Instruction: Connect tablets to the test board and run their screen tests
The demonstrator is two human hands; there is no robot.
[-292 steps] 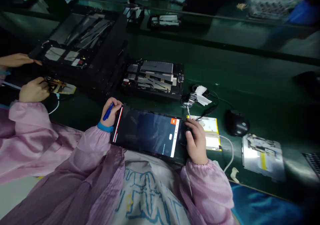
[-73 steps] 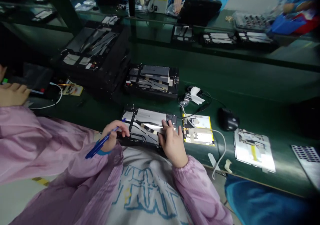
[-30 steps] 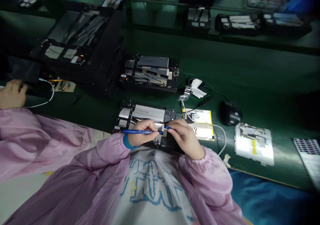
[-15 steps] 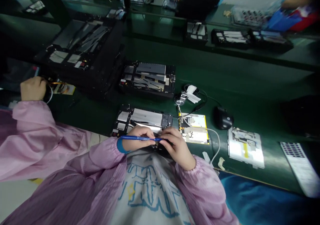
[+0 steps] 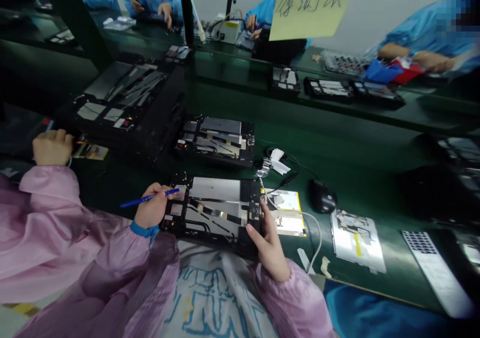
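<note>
In the middle in front of me is an opened tablet [image 5: 215, 190], with a silver battery, black flat cables and small boards showing. My left hand [image 5: 150, 210] is closed on a blue pen [image 5: 137, 202] and also rests against the tablet's left end. The pen lies slantwise, its right end over the tablet's corner. My right hand [image 5: 270, 240] grips the tablet's right end, thumb on top and fingers along the side. Just beyond that hand lies a bright yellow-edged panel [image 5: 290, 223] with a white cable [image 5: 317, 220] across it.
Behind lies a stack of opened tablets [image 5: 221, 125], with a taller stack [image 5: 112, 105] to its left. A co-worker's hand [image 5: 52, 147] is at far left. To the right are a black mouse [image 5: 322, 196], a silver panel [image 5: 356, 243] and a label sheet [image 5: 435, 263]. A yellow note [image 5: 313, 8] hangs above.
My hands have moved apart from the pen between them to the tablet's two ends. The pen is now in my left hand alone. The view has tilted up, showing more of the co-workers opposite.
</note>
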